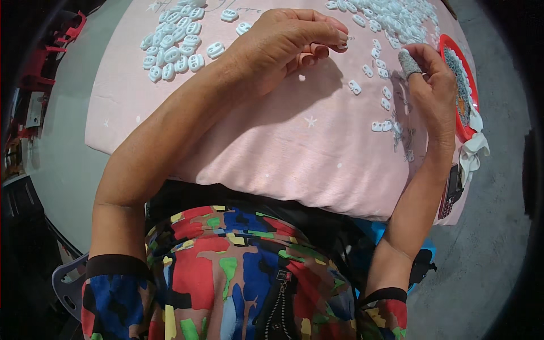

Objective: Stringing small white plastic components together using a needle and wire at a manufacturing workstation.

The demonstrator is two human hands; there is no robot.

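Note:
My left hand (pixel 294 45) is held above the middle of the pink cloth, its thumb and forefinger pressed together and the other fingers curled. Whatever sits in that pinch is too small to make out. Over the right side of the table, my right hand (pixel 435 82) has its fingers bent toward a thumb wrapped in a grey cover (pixel 409 63); what lies between them is hidden. Small white plastic pieces with two holes (pixel 386 92) lie scattered between my hands. Beyond my right hand spreads a heap of white pieces (pixel 399 20).
Thicker white oval pieces (pixel 175 48) are piled at the far left. A red tray (pixel 471 85) with small grey parts stands at the right edge, beside a crumpled white cloth (pixel 475 150) and a dark phone (pixel 451 192). Red chairs (pixel 71 28) stand off to the left.

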